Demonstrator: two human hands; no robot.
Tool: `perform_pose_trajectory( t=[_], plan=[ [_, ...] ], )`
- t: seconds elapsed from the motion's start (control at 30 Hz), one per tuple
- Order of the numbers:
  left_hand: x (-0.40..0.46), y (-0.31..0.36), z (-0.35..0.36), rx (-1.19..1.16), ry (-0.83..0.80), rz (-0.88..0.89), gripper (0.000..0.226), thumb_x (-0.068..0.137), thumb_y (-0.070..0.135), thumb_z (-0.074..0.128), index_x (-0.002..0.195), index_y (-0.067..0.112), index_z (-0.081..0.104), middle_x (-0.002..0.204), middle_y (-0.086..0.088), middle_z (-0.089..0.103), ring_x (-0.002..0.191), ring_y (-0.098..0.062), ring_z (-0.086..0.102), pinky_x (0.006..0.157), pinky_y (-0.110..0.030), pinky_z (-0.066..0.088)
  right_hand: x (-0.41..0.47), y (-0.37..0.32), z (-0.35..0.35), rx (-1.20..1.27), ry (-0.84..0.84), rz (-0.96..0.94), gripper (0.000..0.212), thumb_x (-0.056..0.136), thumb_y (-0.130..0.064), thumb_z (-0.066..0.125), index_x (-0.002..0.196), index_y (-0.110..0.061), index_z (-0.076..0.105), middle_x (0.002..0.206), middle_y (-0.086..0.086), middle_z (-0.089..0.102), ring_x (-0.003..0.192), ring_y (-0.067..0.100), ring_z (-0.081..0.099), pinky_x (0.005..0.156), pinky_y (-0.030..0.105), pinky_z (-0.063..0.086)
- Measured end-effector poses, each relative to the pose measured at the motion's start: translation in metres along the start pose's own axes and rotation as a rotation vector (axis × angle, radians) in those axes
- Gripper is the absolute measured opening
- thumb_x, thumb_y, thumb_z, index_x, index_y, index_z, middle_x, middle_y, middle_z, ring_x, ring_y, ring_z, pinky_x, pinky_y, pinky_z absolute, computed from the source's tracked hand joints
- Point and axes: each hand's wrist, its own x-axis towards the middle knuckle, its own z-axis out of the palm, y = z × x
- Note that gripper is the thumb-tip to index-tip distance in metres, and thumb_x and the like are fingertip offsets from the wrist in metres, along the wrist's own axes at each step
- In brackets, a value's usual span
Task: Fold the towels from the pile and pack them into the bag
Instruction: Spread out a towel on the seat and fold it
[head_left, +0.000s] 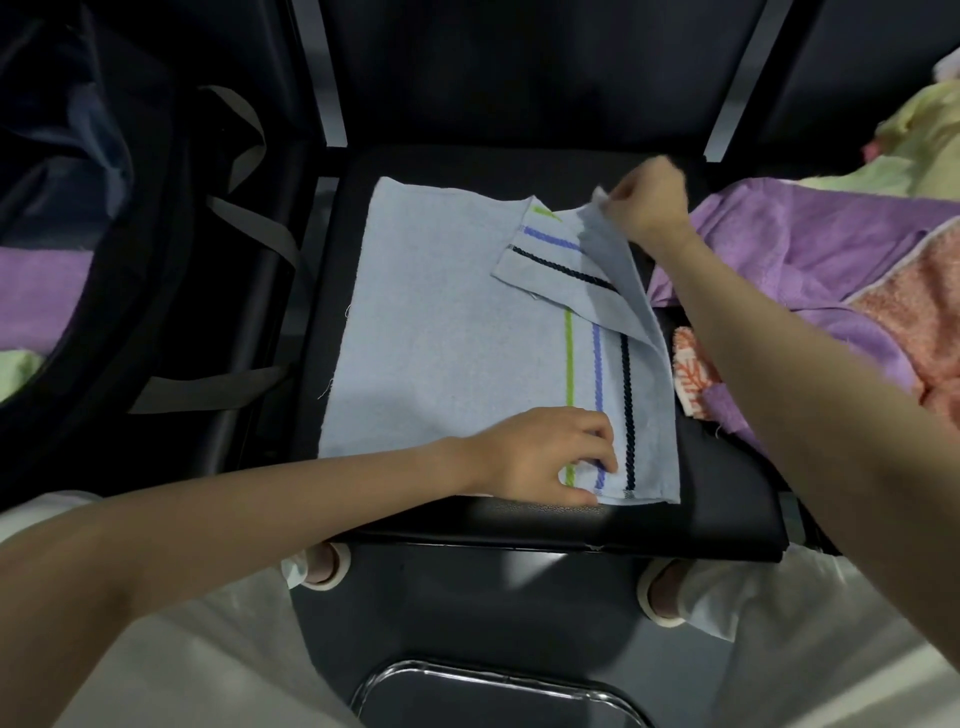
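A light blue towel (447, 332) with green, purple and dark stripes lies spread on a black seat (717, 499). My right hand (647, 205) pinches its far right corner and lifts it, so that corner is turned over onto the towel. My left hand (545, 454) grips the near edge by the stripes, fingers curled on the cloth. The pile of towels (831, 260), purple, peach and pale yellow, lies to the right. The dark bag (130, 218) stands open at the left, with purple and yellow-green cloth inside.
Grey straps (260, 234) of the bag hang between the bag and the seat. An orange-patterned white cloth (693, 374) lies by the towel's right edge. A dark seat back rises behind. My legs and feet show below the seat's front edge.
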Motion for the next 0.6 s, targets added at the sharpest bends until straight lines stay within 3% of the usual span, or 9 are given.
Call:
perform_pose_trajectory(
  t=[0.07,0.13,0.23,0.3,0.5,0.6],
  plan=[
    [-0.001,-0.001,0.001,0.008,0.006,0.001,0.029,0.084,0.027,0.072,0.109,0.012,0.068,0.109,0.0,0.058,0.096,-0.013,0.054,0.081,-0.02,0.04,-0.004,-0.006,-0.006,0.175,0.218,0.022,0.022,0.089,-0.027,0.058,0.086,-0.007,0.068,0.084,0.007,0.066,0.075,0.014,0.056,0.072,0.029,0.047],
    [-0.001,-0.001,0.002,0.01,0.018,0.001,0.029,0.083,0.026,0.072,0.108,0.012,0.068,0.108,0.0,0.058,0.095,-0.012,0.053,0.08,-0.021,0.041,-0.018,-0.02,-0.005,0.199,0.282,-0.147,0.027,0.089,-0.032,0.053,0.086,-0.007,0.065,0.079,0.003,0.063,0.071,0.014,0.055,0.067,0.03,0.043],
    [-0.002,0.0,0.003,0.006,0.032,0.006,0.028,0.082,0.025,0.074,0.106,0.011,0.069,0.107,-0.002,0.059,0.095,-0.013,0.054,0.08,-0.022,0.042,-0.045,-0.038,0.017,0.065,-0.045,-0.463,0.019,0.088,-0.024,0.053,0.085,-0.008,0.063,0.079,0.005,0.062,0.072,0.021,0.059,0.065,0.035,0.047],
    [-0.001,0.0,0.003,0.004,0.038,0.017,0.028,0.081,0.023,0.074,0.106,0.01,0.069,0.108,-0.003,0.06,0.095,-0.015,0.055,0.081,-0.023,0.042,-0.056,-0.039,0.036,-0.136,-0.217,-0.564,0.015,0.086,-0.021,0.054,0.084,-0.009,0.062,0.084,0.006,0.062,0.078,0.026,0.059,0.065,0.036,0.048],
    [-0.001,-0.001,0.003,-0.004,0.044,0.016,0.028,0.081,0.022,0.074,0.107,0.011,0.069,0.108,-0.003,0.059,0.095,-0.014,0.054,0.079,-0.017,0.036,-0.058,-0.035,0.053,-0.179,-0.227,-0.59,0.021,0.085,-0.029,0.061,0.085,-0.008,0.063,0.086,0.009,0.066,0.079,0.026,0.059,0.067,0.036,0.048],
    [-0.001,-0.001,0.003,-0.004,0.047,0.021,0.028,0.081,0.023,0.074,0.106,0.012,0.069,0.108,-0.002,0.059,0.095,-0.014,0.054,0.079,-0.019,0.039,-0.058,-0.04,0.048,-0.317,-0.277,-0.656,0.027,0.079,-0.032,0.062,0.084,-0.006,0.063,0.084,0.008,0.065,0.078,0.027,0.06,0.065,0.036,0.05]
  ],
)
